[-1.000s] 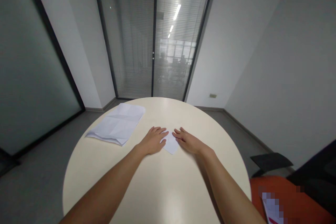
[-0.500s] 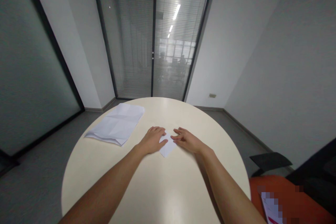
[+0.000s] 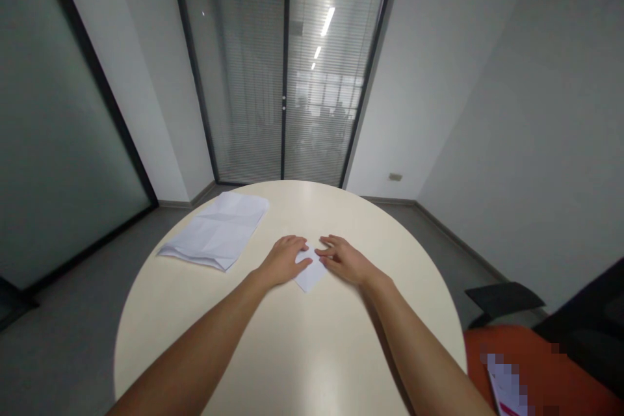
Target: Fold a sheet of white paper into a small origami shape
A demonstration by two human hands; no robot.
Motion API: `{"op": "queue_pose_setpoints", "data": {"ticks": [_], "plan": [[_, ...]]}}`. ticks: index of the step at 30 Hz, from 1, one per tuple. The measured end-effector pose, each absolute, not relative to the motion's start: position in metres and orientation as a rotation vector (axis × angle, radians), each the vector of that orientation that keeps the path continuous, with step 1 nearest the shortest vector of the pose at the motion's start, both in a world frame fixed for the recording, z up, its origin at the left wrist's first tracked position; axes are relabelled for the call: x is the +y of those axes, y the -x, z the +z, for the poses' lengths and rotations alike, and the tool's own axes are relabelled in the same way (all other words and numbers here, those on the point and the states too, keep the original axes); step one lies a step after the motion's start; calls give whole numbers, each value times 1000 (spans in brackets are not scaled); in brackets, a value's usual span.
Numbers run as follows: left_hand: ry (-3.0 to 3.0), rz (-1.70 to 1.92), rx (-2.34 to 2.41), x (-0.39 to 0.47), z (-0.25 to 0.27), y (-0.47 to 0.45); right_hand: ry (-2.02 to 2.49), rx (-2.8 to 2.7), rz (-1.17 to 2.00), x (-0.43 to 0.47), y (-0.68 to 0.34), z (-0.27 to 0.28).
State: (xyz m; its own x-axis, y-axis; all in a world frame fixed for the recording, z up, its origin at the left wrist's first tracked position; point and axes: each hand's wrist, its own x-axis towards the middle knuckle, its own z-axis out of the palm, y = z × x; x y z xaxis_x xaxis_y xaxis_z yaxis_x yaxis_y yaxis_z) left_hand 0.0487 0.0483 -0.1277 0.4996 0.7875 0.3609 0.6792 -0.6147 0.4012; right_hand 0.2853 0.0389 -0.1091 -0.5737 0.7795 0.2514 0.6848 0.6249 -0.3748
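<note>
A small white piece of paper [image 3: 308, 277] lies on the round cream table [image 3: 273, 364], one corner pointing toward me. My left hand [image 3: 285, 261] rests palm down over its left side, thumb stretched across the sheet and the other fingers extended beyond. At the right side of the paper is my right hand [image 3: 345, 260], its fingers apart and the fingertips at the sheet's edge. Neither hand grips the paper. Part of its far left side is hidden under my left hand.
A stack of creased white paper sheets [image 3: 219, 227] lies at the table's far left. An orange chair [image 3: 541, 364] with a black armrest [image 3: 507, 299] stands at the right, with a partly pixelated item on its seat. Glass panels with blinds [image 3: 253, 78] rise behind the table.
My right hand has shifted slightly left and away from me over the paper. My left hand and the paper stay nearly in place.
</note>
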Motion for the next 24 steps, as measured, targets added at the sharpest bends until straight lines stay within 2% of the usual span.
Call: {"op": "queue_pose_setpoints", "data": {"ticks": [15,24], "plan": [[-2575,732,1291,43,-123,-49,1179,-2507,310,37,-292,-95],[-2561,774,1271,51,-133,-47,1116,-2508,312,39,-279,-105]]}}
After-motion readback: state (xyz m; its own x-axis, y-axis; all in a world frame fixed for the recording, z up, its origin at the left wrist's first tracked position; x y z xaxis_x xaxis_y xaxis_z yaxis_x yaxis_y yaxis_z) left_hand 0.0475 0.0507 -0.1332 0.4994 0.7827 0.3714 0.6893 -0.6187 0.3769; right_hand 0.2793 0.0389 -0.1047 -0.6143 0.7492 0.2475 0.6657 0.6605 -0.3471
